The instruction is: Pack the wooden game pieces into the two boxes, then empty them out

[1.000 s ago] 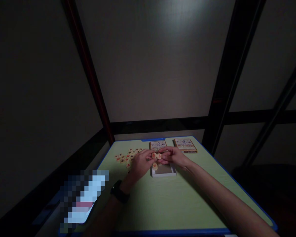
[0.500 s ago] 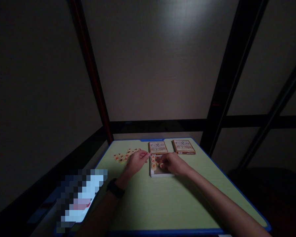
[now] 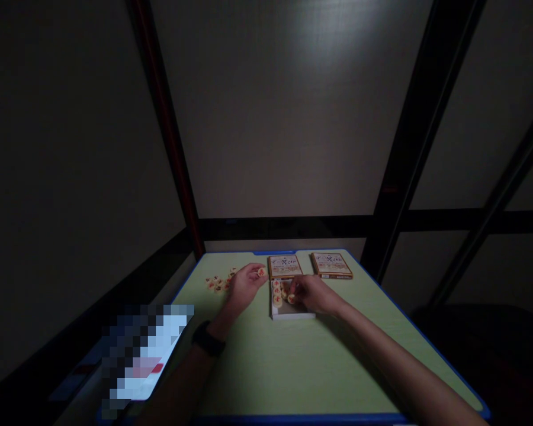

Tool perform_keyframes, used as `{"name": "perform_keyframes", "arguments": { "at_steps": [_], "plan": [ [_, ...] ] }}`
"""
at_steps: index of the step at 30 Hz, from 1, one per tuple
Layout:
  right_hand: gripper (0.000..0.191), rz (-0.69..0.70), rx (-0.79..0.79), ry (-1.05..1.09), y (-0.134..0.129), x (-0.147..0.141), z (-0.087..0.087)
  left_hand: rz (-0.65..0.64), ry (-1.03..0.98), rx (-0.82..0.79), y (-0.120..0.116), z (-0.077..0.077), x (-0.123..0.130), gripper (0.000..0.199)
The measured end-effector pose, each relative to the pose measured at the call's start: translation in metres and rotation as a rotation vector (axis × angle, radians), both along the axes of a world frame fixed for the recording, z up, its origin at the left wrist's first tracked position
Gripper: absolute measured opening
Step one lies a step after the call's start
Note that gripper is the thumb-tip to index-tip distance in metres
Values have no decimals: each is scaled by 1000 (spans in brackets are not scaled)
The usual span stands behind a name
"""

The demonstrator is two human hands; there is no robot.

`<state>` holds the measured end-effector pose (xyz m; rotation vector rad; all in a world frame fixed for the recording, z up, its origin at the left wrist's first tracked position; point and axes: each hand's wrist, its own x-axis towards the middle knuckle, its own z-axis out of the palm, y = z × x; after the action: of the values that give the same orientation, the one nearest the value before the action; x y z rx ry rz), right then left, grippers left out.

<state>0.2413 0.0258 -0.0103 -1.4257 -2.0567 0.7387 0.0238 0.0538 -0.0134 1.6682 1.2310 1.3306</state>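
My left hand (image 3: 245, 287), with a dark band on its wrist, pinches a round Chinese chess piece (image 3: 262, 272) with a red character facing up. It is raised left of an open white box (image 3: 293, 316). My right hand (image 3: 315, 293) reaches into that box from the right. Its fingertips close on another Chinese chess piece (image 3: 292, 299); the grip is partly hidden. Along the box's left side several red-marked pieces (image 3: 277, 294) stand in a row. Loose pieces (image 3: 217, 284) lie in a cluster on the table left of my left hand.
A printed box lid (image 3: 285, 266) lies just behind the open box. Farther right is a closed printed box (image 3: 331, 264). The green table (image 3: 257, 367) has a blue edge. A bright, pixelated screen (image 3: 155, 355) sits at the lower left. Dark wall panels surround the table.
My left hand has turned and lifted slightly, and a chess piece now shows in its fingertips. My right hand has shifted a little within the box, uncovering more of the pieces.
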Motion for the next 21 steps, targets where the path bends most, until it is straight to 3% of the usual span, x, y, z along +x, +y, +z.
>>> {"name": "perform_keyframes", "arguments": {
  "at_steps": [5,11,21],
  "plan": [
    [27,4,-49,13,1,-4,-6,38,38,-3,0,-1,0,29],
    [16,12,21,-107,-6,-8,3,5,87,4,0,-2,1,29],
    [17,23,136,-244,-12,-13,6,-34,171,-11,-3,-5,4,23]
  ]
}}
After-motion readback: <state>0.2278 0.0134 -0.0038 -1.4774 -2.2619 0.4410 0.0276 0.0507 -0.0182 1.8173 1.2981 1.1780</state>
